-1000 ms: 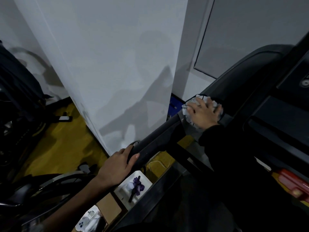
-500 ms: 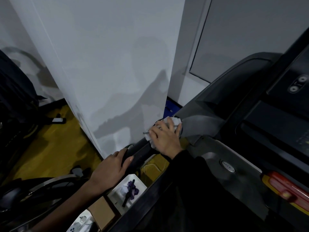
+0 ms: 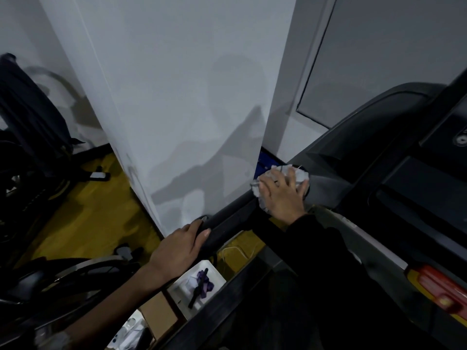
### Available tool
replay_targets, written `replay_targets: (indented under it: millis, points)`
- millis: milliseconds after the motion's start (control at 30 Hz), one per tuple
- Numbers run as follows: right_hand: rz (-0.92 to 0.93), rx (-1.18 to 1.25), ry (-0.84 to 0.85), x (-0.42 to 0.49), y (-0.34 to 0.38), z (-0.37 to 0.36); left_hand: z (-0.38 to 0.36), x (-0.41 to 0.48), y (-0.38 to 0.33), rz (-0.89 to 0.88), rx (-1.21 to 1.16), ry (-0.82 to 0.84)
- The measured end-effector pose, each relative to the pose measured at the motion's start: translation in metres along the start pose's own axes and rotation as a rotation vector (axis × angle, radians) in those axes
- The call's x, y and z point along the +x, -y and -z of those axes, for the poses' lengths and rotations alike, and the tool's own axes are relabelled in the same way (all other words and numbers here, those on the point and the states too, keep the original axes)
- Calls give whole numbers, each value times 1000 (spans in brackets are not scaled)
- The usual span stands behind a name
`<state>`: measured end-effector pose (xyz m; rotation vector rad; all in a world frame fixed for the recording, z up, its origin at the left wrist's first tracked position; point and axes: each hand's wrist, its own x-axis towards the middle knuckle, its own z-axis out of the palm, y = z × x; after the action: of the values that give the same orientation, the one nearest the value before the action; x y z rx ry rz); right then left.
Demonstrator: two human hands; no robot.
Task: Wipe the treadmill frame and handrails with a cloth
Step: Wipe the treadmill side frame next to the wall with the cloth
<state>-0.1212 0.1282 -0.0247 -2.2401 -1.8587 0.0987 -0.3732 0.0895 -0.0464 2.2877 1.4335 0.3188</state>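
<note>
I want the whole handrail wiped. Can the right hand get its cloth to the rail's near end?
Probably not fully: the handrail is bare between the hands, but the left hand grips its near end, blocking the right hand and cloth.

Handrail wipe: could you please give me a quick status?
Left hand grips handrail end. Right hand presses cloth where handrail meets frame. White pillar close alongside, not blocking.

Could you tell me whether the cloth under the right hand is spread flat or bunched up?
Bunched up: the cloth shows crumpled, ruffled edges around the right hand, which presses it onto the treadmill frame.
</note>
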Motion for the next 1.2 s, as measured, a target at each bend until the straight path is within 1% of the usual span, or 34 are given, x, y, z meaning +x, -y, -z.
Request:
replay_targets:
  millis: [133, 200, 267, 367, 433, 533, 633, 700, 767, 800, 933, 1000, 1033, 1100, 1133, 1167, 1200]
  points:
    - [148, 54, 19, -33, 36, -18, -3, 0, 1, -12, -17, -3]
    - [223, 71, -19, -47, 49, -28, -5, 0, 3, -23, -13, -3]
    - [277, 51, -38, -51, 51, -28, -6, 0, 5, -15, -15, 4]
    - [308, -5, 46, -34, 34, -16, -4, 0, 4, -7, -11, 18]
    - [219, -27, 92, -16, 14, -7, -2, 0, 3, -1, -18, 30]
    - [28, -66, -28, 5, -26, 3, -1, -1, 3, -3, -19, 30]
    - [-159, -44, -51, 16, -57, 16, -1, -2, 5, -1, -19, 49]
    - [-254, -30, -59, 17, -61, 20, 0, -3, 5, -7, -20, 55]
    - [-289, 22, -78, 17, -50, 19, 0, -3, 4, -14, -22, 48]
    - [-259, 36, -80, 15, -43, 15, 0, -3, 4, -14, -23, 42]
    - [97, -101, -74, -6, -6, -3, -2, -3, 5, -4, -60, 58]
    - [174, -131, -50, -21, 13, -12, -2, -1, 6, 37, -133, 46]
    - [208, -128, -26, -26, 22, -15, -1, 1, 6, 66, -165, 2]
    - [299, -103, 23, -35, 33, -14, 2, 9, -1, 106, -155, -107]
    - [331, -81, 38, -36, 35, -11, 5, 15, -9, 96, -139, -133]
    - [334, -11, 84, -34, 33, -6, 8, 22, -19, 64, -136, -139]
    - [320, 129, 152, -30, 30, 1, 10, 31, -31, 20, -140, -132]
